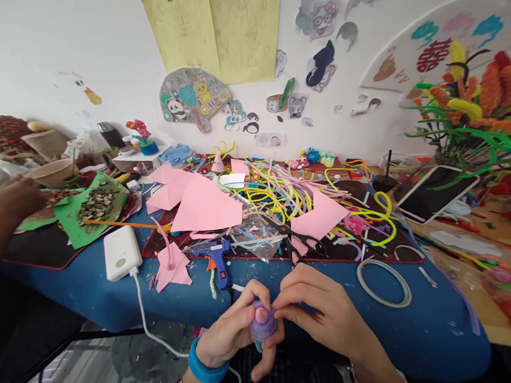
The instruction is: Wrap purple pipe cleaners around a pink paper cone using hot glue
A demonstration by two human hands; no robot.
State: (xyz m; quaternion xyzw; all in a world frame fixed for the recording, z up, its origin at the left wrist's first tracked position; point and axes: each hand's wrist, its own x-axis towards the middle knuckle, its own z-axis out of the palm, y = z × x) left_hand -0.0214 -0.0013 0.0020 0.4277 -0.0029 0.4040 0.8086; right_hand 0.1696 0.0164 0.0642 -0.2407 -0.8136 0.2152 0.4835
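My left hand (pixel 234 327) is closed around a small, fuzzy purple pipe-cleaner figure (pixel 265 326) with a rounded pink tip; a bit of teal shows below it. At the figure's right edge, my right hand (pixel 318 306) has its thumb and forefinger pinched together, touching it. Whatever lies between those fingertips is too small to tell. Beyond my hands, on the table, are a blue hot glue gun (pixel 219 261) and black-handled scissors (pixel 296 238).
Pink paper sheets (pixel 208 203) and tangled pipe cleaners (pixel 285 183) cover the blue table (pixel 335 273). A white power bank (pixel 122 253) with a cable sits left, a tape ring (pixel 384 283) right. Another person's hand (pixel 15 199) is at far left. A tablet (pixel 437 193) leans right.
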